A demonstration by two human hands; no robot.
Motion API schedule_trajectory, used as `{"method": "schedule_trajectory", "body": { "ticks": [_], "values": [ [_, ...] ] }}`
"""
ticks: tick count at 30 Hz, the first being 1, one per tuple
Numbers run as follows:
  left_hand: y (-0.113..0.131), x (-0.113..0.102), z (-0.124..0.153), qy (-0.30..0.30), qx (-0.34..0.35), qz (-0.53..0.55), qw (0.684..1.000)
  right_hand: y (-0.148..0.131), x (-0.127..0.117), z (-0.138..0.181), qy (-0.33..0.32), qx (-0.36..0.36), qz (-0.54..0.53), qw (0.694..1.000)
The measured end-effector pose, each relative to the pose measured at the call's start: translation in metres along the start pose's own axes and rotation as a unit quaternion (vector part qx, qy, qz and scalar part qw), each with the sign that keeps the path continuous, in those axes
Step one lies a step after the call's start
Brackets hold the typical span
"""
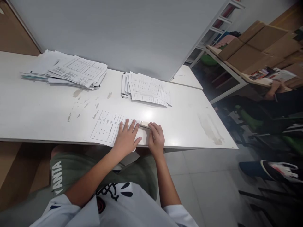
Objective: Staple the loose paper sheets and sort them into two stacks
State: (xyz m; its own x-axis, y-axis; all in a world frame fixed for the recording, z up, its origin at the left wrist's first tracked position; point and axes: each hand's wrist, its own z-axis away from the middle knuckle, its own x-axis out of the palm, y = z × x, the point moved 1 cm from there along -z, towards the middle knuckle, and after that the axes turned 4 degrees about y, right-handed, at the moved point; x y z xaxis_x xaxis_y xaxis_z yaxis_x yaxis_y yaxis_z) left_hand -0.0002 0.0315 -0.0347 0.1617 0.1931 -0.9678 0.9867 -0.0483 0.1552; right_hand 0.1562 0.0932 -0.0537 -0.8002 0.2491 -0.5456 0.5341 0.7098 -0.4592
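A printed sheet with tables (pixel 106 128) lies at the near edge of the white table (pixel 42 113). My left hand (pixel 127 138) rests flat on its right part, fingers spread. Right beside it, my right hand (pixel 156 137) is curled with its fingers closed on a small pale block (pixel 145 124), perhaps an eraser, which presses on the sheet just past my left fingertips.
Two stacks of printed sheets lie farther back: a big messy one (pixel 68 71) at the left and a smaller one (pixel 146 88) in the middle. A grey partition (pixel 118 31) stands behind. At the right are shelves with cardboard boxes (pixel 258 44) and another person's arm (pixel 281 94).
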Motion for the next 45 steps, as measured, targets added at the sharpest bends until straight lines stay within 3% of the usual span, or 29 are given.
{"method": "schedule_trajectory", "body": {
  "ticks": [7,13,18,25,28,31,34,37,39,42,43,45],
  "values": [
    [0.015,0.002,0.001,0.032,-0.006,0.025,0.999,0.001,0.000,0.002,0.000,0.013,0.008,1.000],
    [0.022,0.001,0.002,0.110,0.002,0.102,0.989,0.002,0.001,0.002,-0.002,0.019,0.014,1.000],
    [0.031,0.000,0.003,0.155,0.021,0.101,0.982,0.001,0.002,0.000,0.009,0.007,0.020,1.000],
    [0.034,-0.004,0.006,0.165,0.000,0.137,0.977,-0.009,0.006,-0.013,-0.014,-0.019,0.117,0.993],
    [0.029,-0.018,0.018,0.138,0.045,0.137,0.980,-0.009,0.005,-0.018,-0.051,-0.038,0.151,0.986],
    [0.015,-0.026,0.041,0.060,0.105,0.094,0.988,-0.008,0.003,-0.019,-0.054,-0.052,0.140,0.987],
    [-0.011,-0.022,0.066,0.003,0.120,0.018,0.993,-0.008,0.003,-0.016,-0.032,-0.057,0.117,0.991],
    [-0.051,-0.023,0.083,0.019,0.105,-0.027,0.994,-0.009,0.005,-0.013,-0.020,-0.029,0.109,0.993],
    [-0.082,-0.039,0.084,0.076,0.020,-0.038,0.996,-0.012,0.006,-0.012,-0.024,-0.006,0.105,0.994],
    [-0.119,-0.078,0.056,0.170,-0.165,-0.034,0.971,-0.017,0.009,-0.013,-0.042,0.005,0.106,0.993],
    [-0.124,-0.091,0.036,0.192,-0.198,-0.026,0.961,-0.018,0.010,-0.015,-0.045,0.006,0.108,0.993],
    [-0.118,-0.109,-0.018,0.221,-0.185,-0.008,0.957,-0.018,0.012,-0.018,-0.052,0.014,0.109,0.993]
  ]
}}
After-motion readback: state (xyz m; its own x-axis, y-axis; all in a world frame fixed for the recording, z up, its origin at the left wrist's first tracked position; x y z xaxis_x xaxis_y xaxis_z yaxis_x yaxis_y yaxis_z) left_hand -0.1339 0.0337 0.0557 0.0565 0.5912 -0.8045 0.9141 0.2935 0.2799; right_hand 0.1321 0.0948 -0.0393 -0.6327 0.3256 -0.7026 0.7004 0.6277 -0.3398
